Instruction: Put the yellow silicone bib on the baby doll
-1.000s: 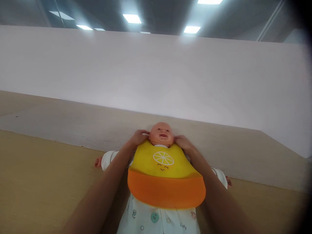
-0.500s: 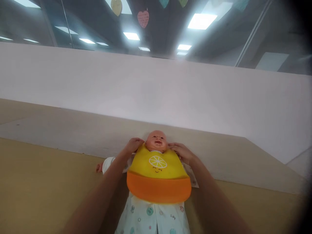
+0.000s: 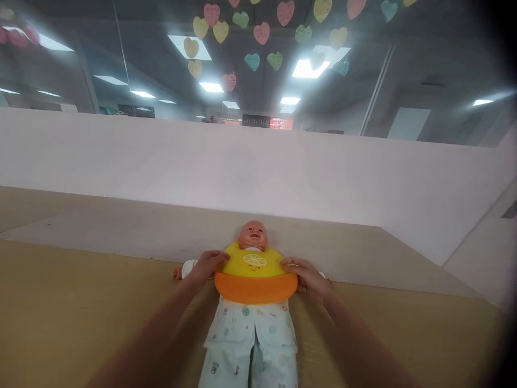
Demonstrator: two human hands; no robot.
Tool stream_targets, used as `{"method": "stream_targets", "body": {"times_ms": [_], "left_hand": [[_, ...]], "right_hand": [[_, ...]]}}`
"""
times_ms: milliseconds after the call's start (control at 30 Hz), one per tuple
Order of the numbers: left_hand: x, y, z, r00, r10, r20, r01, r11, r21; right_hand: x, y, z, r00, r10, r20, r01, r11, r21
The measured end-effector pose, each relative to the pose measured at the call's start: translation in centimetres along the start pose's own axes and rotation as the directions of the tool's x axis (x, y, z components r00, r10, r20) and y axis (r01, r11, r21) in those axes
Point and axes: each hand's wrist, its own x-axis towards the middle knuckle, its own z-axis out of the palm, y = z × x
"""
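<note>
A baby doll point(image 3: 252, 236) in a white patterned romper lies on its back on a tan wooden table point(image 3: 81, 302). A yellow silicone bib point(image 3: 254, 272) with an orange catch pocket and a lemon print covers its chest. My left hand point(image 3: 205, 267) rests at the bib's left edge over the doll's shoulder. My right hand point(image 3: 309, 277) lies against the bib's right edge, fingers curled on it. Both forearms reach in from the bottom of the view.
A white partition wall point(image 3: 258, 172) rises behind the table. Above it is glass with paper hearts point(image 3: 262, 32) stuck on, and ceiling lights. The table's far right corner point(image 3: 383, 229) ends near a pale floor strip.
My hands slid from beside the doll's neck down to the sides of the bib. The camera tilted up and pulled back, so the doll looks smaller and its legs show.
</note>
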Motion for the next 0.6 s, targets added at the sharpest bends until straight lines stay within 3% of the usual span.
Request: {"method": "stream_targets", "body": {"times_ms": [367,500,600], "left_hand": [[-4.1,-1.5,0.8,0.991,0.081,-0.104,-0.103,0.97,-0.219],[-4.7,-2.2,0.2,0.995,0.049,-0.09,-0.071,0.959,-0.273],[-4.1,-3.6,-1.2,0.983,0.044,-0.178,-0.067,0.99,-0.126]], "right_hand": [[-4.6,3.9,1.9,0.988,-0.147,-0.04,0.151,0.978,0.143],[-5.2,4.4,-0.3,0.971,-0.12,-0.205,0.131,0.991,0.04],[-5.3,4.6,-3.2,0.912,-0.098,-0.399,0.091,0.995,-0.037]]}}
